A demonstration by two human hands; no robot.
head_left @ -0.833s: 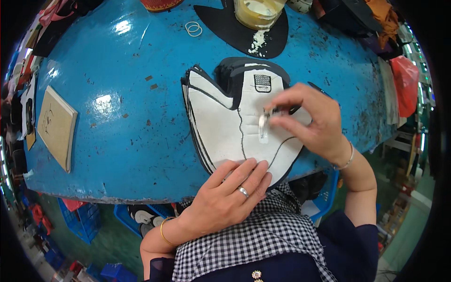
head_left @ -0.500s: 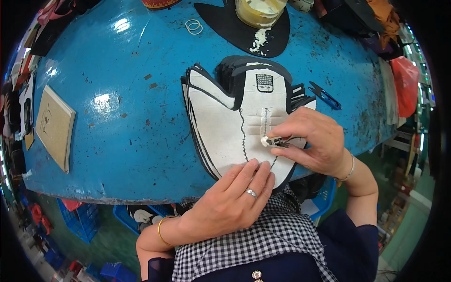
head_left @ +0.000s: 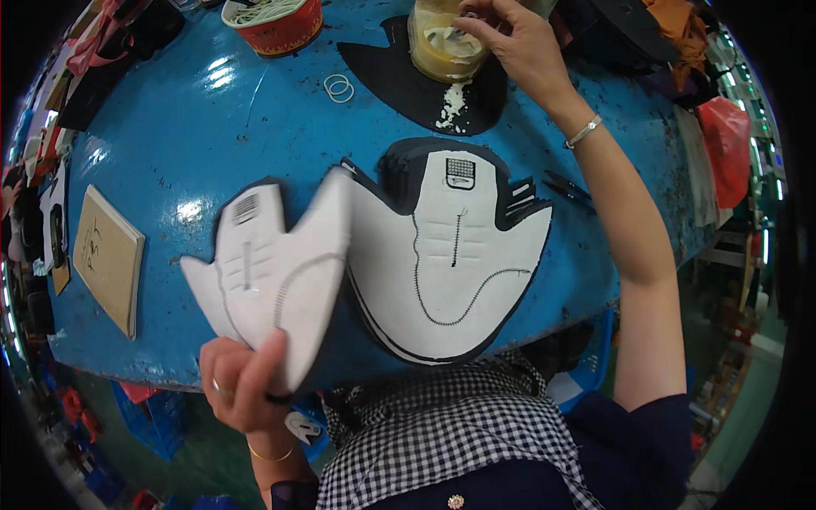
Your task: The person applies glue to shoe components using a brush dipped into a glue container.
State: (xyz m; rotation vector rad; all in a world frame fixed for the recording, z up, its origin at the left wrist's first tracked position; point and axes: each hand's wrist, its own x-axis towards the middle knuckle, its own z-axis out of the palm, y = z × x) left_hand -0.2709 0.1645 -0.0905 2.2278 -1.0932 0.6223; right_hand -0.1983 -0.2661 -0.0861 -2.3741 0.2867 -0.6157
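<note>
My left hand [head_left: 246,382] grips the lower edge of a white shoe upper piece [head_left: 314,272] with black stitching, tilted and blurred, raised left of the stack. A stack of similar black-edged shoe upper pieces [head_left: 476,297] lies in front of me, its top one white side up. At the far side my right hand [head_left: 518,42] is over a clear jar [head_left: 419,55] of pale yellow paste. Its fingers are pinched on a small metal clip [head_left: 469,17], mostly hidden by them. The jar stands on a black curved piece [head_left: 374,72] with white crumbs [head_left: 453,102] on it.
Two rubber bands [head_left: 338,88] and a red bowl [head_left: 276,34] of pale strands are at the far left. A tan notebook [head_left: 106,263] lies left. Thread snips [head_left: 565,189] sit beside my right forearm. A red plastic bag [head_left: 727,149] is at the right edge.
My right hand has gone from the top piece to the jar, carrying the clip. My left hand has taken a shoe upper piece off the stack and moved it left, exposing another.
</note>
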